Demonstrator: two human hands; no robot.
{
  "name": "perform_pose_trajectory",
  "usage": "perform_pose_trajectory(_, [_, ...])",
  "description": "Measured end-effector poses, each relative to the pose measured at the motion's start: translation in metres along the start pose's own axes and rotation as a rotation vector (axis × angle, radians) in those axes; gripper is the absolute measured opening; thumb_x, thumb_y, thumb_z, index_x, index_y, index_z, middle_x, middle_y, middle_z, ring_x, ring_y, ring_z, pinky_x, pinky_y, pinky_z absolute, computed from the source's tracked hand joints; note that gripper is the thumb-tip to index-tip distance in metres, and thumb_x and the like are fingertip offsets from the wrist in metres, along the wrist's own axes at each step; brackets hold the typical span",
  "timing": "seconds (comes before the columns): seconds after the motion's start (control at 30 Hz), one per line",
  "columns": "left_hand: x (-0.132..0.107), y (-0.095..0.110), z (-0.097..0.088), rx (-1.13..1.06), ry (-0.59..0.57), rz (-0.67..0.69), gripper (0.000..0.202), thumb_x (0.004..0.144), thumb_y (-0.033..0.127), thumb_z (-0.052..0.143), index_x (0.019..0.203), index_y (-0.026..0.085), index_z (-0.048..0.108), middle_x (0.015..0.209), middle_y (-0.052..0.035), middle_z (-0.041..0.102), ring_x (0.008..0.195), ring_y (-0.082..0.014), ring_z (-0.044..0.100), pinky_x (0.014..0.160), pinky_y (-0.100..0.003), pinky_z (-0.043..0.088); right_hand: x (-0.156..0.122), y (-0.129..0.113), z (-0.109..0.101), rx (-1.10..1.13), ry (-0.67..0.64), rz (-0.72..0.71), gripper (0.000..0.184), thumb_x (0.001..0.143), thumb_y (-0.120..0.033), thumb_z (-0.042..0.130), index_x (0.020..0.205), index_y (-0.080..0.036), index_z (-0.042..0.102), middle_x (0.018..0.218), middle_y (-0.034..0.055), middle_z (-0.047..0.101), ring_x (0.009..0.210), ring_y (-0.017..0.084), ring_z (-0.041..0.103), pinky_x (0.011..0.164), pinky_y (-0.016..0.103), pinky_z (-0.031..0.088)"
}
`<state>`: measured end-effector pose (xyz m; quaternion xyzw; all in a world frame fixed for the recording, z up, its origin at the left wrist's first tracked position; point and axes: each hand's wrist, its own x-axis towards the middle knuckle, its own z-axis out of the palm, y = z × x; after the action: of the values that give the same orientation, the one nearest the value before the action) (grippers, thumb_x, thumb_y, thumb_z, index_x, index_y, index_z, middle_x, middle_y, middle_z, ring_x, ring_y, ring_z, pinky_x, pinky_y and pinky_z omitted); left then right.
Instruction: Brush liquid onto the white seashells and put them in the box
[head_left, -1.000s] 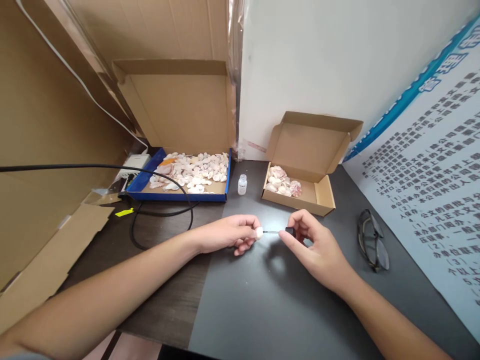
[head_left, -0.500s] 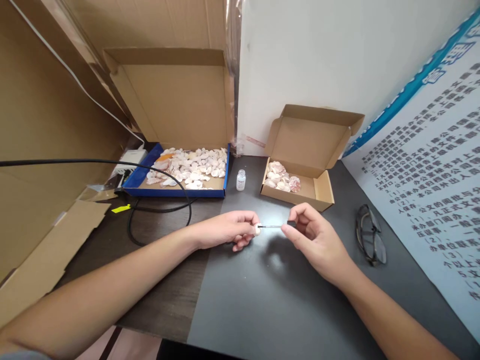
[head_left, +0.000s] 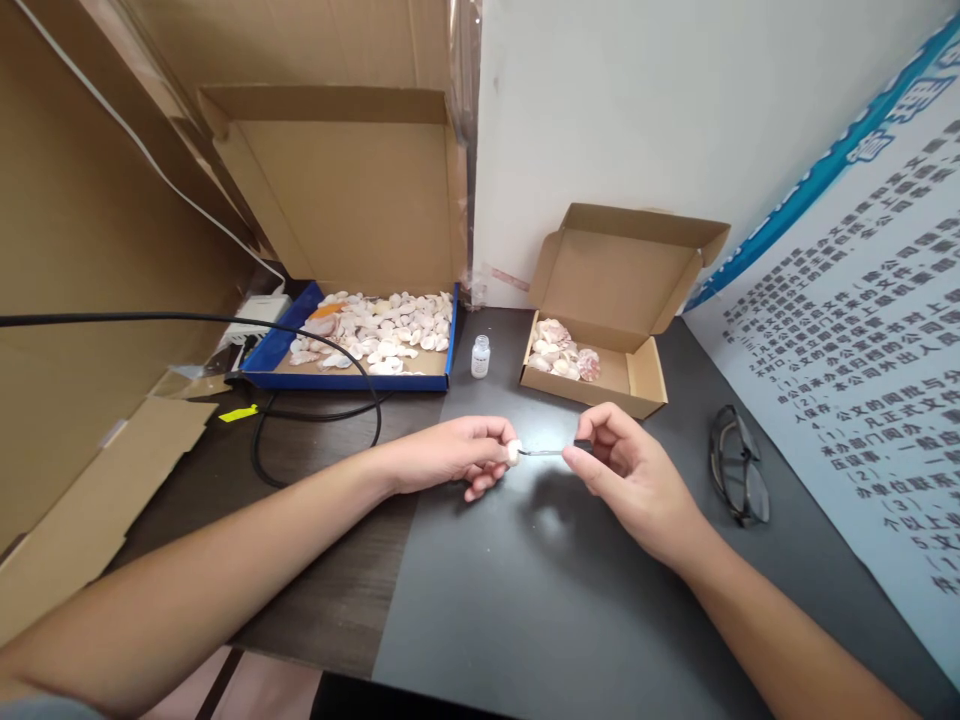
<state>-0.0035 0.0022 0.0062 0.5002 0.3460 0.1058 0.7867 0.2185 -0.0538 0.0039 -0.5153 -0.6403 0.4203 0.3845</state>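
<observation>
My left hand (head_left: 476,458) is closed, pinching a small whitish shell (head_left: 514,453) between thumb and fingers; most of the shell is hidden. Between thumb and fingertips, my right hand (head_left: 626,470) grips the black cap of a thin applicator brush (head_left: 547,453). The brush points left, its dark tip at the shell. Beyond my hands stands a small clear bottle (head_left: 481,357) with a white label and no cap on it. A blue-sided box (head_left: 352,382) of many pale shells lies at the back left, and a smaller cardboard box (head_left: 622,398) with several shells at the back right.
Folded eyeglasses (head_left: 739,465) lie right of my right hand. A black cable (head_left: 330,470) with a yellow tag (head_left: 238,413) loops across the left of the table. Behind are a white wall panel (head_left: 615,110) and a printed poster (head_left: 862,400) on the right.
The brush tip and shell have shifted slightly against each other, with more of the shell showing. Both hands keep their grips. The view has moved a little.
</observation>
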Motion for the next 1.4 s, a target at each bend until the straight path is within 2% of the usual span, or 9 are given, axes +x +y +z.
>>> perform_pose_trajectory(0.27, [0.0001, 0.0003, 0.0, -0.04, 0.002, 0.0, 0.018, 0.079, 0.027, 0.063, 0.089, 0.018, 0.05, 0.067, 0.0043, 0.051, 0.051, -0.0055, 0.045, 0.048, -0.017, 0.04, -0.0036, -0.0013, 0.0041, -0.126, 0.01, 0.004, 0.021, 0.089, -0.036, 0.059, 0.088, -0.021, 0.046, 0.068, -0.0046, 0.045, 0.06, 0.009, 0.045, 0.056, 0.021, 0.038])
perform_pose_trajectory(0.43, [0.0001, 0.0, -0.0008, -0.041, -0.009, 0.006, 0.018, 0.081, 0.028, 0.064, 0.089, 0.017, 0.051, 0.068, 0.0042, 0.052, 0.051, -0.005, 0.046, 0.048, -0.017, 0.041, -0.0009, -0.0012, 0.0026, -0.199, 0.061, 0.016, 0.022, 0.087, -0.035, 0.061, 0.085, -0.021, 0.044, 0.065, -0.0057, 0.042, 0.057, 0.008, 0.039, 0.055, 0.022, 0.034])
perform_pose_trajectory(0.67, [0.001, -0.0009, -0.0014, -0.039, -0.007, 0.013, 0.02, 0.081, 0.028, 0.066, 0.089, 0.017, 0.052, 0.073, 0.0024, 0.058, 0.051, -0.0052, 0.05, 0.047, -0.018, 0.043, -0.0005, -0.003, -0.0022, 0.019, -0.013, -0.01, 0.023, 0.09, -0.039, 0.057, 0.088, -0.021, 0.043, 0.069, -0.0049, 0.042, 0.058, 0.009, 0.04, 0.055, 0.022, 0.035])
perform_pose_trajectory(0.87, [0.0014, -0.0014, -0.0025, -0.047, -0.011, 0.019, 0.027, 0.08, 0.034, 0.071, 0.088, 0.017, 0.052, 0.077, 0.0011, 0.062, 0.052, -0.0055, 0.053, 0.048, -0.018, 0.043, -0.0004, -0.0017, 0.0005, -0.198, 0.073, 0.025, 0.023, 0.087, -0.035, 0.061, 0.084, -0.021, 0.043, 0.065, -0.0054, 0.04, 0.057, 0.009, 0.037, 0.055, 0.023, 0.033])
perform_pose_trajectory(1.07, [0.0019, -0.0028, -0.0035, -0.075, -0.017, 0.038, 0.027, 0.081, 0.034, 0.072, 0.088, 0.016, 0.052, 0.08, -0.0003, 0.064, 0.052, -0.0059, 0.054, 0.047, -0.018, 0.043, -0.0021, -0.0067, 0.0, -0.006, 0.005, -0.02, 0.023, 0.089, -0.037, 0.058, 0.085, -0.021, 0.043, 0.068, -0.0043, 0.042, 0.057, 0.009, 0.039, 0.053, 0.022, 0.034])
perform_pose_trajectory(1.23, [0.0022, -0.0031, -0.0014, -0.11, 0.001, 0.079, 0.024, 0.083, 0.031, 0.07, 0.086, 0.016, 0.051, 0.076, 0.0011, 0.062, 0.051, -0.0044, 0.052, 0.05, -0.017, 0.043, -0.0022, -0.0045, 0.0017, -0.17, 0.105, -0.015, 0.025, 0.087, -0.034, 0.061, 0.082, -0.021, 0.041, 0.065, -0.0054, 0.041, 0.056, 0.008, 0.037, 0.053, 0.022, 0.033])
perform_pose_trajectory(1.4, [0.0039, -0.0055, 0.0043, -0.122, 0.051, 0.147, 0.028, 0.08, 0.032, 0.074, 0.083, 0.016, 0.052, 0.067, 0.0034, 0.058, 0.048, -0.0042, 0.049, 0.049, -0.018, 0.04, -0.0039, -0.0009, 0.0057, -0.152, 0.051, -0.025, 0.025, 0.088, -0.035, 0.061, 0.084, -0.021, 0.041, 0.067, -0.0052, 0.043, 0.057, 0.008, 0.041, 0.054, 0.022, 0.036])
